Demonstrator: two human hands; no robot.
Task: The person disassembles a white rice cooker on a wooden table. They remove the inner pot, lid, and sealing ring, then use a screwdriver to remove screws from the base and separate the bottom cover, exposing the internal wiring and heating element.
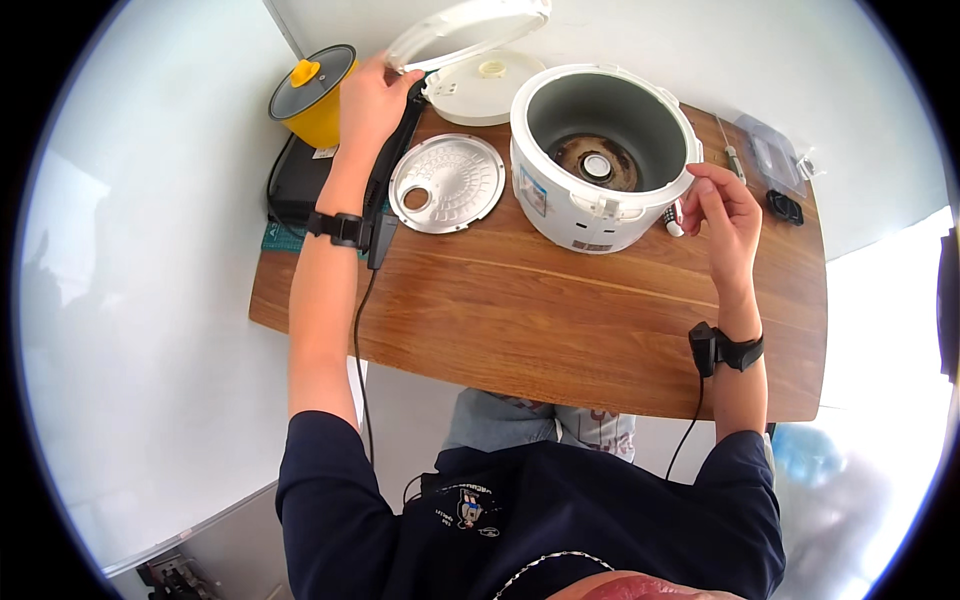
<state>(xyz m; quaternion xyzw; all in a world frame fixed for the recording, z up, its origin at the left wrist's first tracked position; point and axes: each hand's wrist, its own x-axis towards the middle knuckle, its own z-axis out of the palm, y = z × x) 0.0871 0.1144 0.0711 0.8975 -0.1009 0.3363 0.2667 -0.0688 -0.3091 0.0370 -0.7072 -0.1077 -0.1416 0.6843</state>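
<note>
My left hand (pixel 372 108) grips the near edge of a white plastic lid cover (pixel 470 28), raised and tilted at the back of the table. Below the cover lies a round white lid part (pixel 487 88) with a small cream fitting. A white rice cooker body (pixel 580 222) stands with its top open; no inner pot is in it, and the brown-stained heating plate (pixel 620 165) shows at the bottom. At the cooker's right rim is my right hand (pixel 728 215), fingers curled and fingertips against the edge. A perforated metal disc (pixel 447 183) with one round hole lies left of the cooker.
On the left, a yellow pot (pixel 325 115) with a dark lid rests on a black case (pixel 305 180), above a green mat (pixel 282 238). To the right lie a screwdriver (pixel 735 160), a clear plastic box (pixel 775 155) and a small black part (pixel 785 207). Cables trail from both wrists.
</note>
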